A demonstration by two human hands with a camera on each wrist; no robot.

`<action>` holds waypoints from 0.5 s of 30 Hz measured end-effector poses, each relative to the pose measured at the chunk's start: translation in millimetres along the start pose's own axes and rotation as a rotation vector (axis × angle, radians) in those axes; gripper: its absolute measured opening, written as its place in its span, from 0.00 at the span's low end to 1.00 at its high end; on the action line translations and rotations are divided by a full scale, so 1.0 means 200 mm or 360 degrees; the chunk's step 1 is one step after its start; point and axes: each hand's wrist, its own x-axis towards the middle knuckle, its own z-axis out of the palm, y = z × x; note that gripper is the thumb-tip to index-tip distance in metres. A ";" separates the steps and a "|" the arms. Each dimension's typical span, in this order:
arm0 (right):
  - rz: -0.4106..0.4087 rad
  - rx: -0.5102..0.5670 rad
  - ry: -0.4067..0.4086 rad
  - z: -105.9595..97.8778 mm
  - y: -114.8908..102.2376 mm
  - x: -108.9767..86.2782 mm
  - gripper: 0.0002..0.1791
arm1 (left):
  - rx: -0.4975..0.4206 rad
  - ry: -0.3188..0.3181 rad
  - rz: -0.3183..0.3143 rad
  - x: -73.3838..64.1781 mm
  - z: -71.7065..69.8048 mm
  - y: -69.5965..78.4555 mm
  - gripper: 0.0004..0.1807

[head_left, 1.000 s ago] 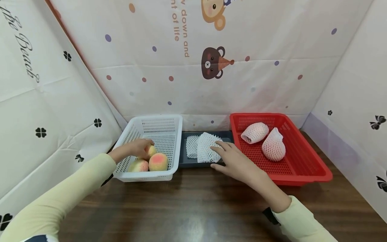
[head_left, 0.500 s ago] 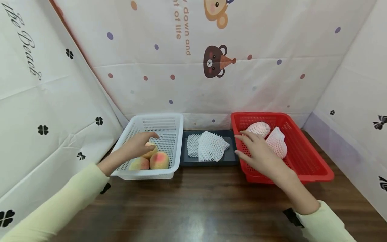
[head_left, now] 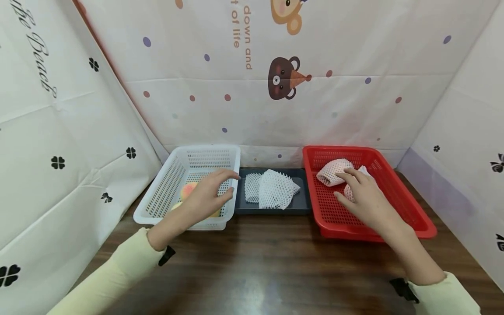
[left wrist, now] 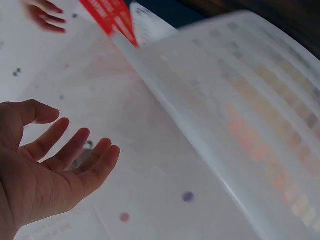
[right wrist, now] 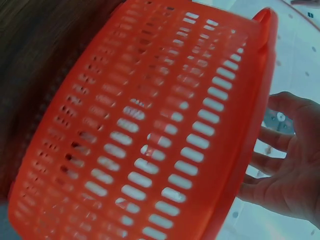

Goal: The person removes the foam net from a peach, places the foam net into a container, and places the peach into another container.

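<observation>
My left hand (head_left: 208,192) hovers over the right side of the white basket (head_left: 208,158), fingers loosely bent and nothing between them. Beneath it lie peaches, one of them (head_left: 188,189) showing beside the hand and others mostly covered by it. In the left wrist view the same hand (left wrist: 60,170) is beyond the basket's blurred wall, palm bare. My right hand (head_left: 368,199) is above the red basket (head_left: 330,218), its fingers spread and holding nothing. Near its fingertips lies a fruit in a foam net (head_left: 334,171); a second netted fruit is partly hidden behind the hand.
Between the baskets sits a dark tray (head_left: 301,203) bearing white foam nets (head_left: 275,190). All three containers stand on a brown wooden table (head_left: 252,262). A printed white cloth (head_left: 197,118) rises behind them and along both sides.
The left hand has let go of a peach, which stays in the white basket, and moved right toward the tray. From above the foam nets, the right hand has moved right, over the red basket.
</observation>
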 end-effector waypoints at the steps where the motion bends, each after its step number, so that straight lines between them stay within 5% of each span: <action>1: 0.0012 0.0004 0.0008 0.00 0.01 0.00 0.38 | -0.0017 0.0009 0.0031 0.00 0.01 0.02 0.17; 10: 0.0102 0.0067 0.0026 0.04 0.09 0.01 0.39 | -0.0301 0.0078 0.0212 -0.02 0.20 0.17 0.17; 15: 0.0147 0.0097 0.0004 0.06 0.13 0.02 0.42 | -0.0585 -0.0072 0.0232 -0.02 0.39 0.25 0.21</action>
